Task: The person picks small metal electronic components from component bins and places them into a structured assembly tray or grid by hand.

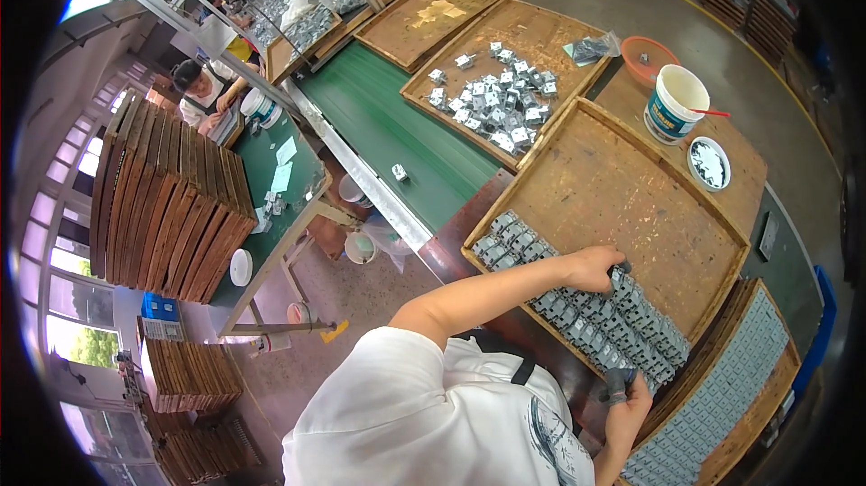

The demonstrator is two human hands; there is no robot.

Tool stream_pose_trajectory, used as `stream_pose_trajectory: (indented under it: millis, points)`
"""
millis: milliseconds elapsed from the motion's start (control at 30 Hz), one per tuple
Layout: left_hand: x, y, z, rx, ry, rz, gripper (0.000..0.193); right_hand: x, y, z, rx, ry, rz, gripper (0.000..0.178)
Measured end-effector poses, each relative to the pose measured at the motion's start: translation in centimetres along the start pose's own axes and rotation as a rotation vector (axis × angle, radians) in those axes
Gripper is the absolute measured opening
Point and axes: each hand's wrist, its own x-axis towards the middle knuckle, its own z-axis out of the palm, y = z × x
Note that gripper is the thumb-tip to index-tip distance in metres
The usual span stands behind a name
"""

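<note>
My left hand (594, 269) reaches across the wooden tray (631, 179) in front of me. Its fingers are closed, with dark-covered tips at the far end of a row of small grey metal parts (577, 310). What they grip, if anything, is hidden. At the tray's near edge, my right hand (628, 396) has its fingers bent together, with dark coverings on the fingertips. I cannot make out anything in them. The grey parts lie packed in neat rows along the near side of the tray.
A second tray (559, 26) holds a loose heap of parts beyond mine. One part (400, 172) sits on the green conveyor belt (361, 98). A white bucket (672, 107) and orange bowl (646, 58) stand at right. Filled trays (722, 396) are stacked nearby. A co-worker (203, 89) sits far left.
</note>
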Motion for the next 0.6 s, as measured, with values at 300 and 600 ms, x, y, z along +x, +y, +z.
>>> stream_pose_trajectory:
  millis: [300,600]
  points:
    - [-0.2,0.2,-0.1,-0.050,0.009,0.005,0.051,-0.6,0.7,-2.0,0.087,0.081,0.039,0.009]
    - [-0.2,0.4,0.0,-0.009,0.009,-0.006,0.049,-0.4,3.5,-4.7,0.118,0.242,-0.058,0.012]
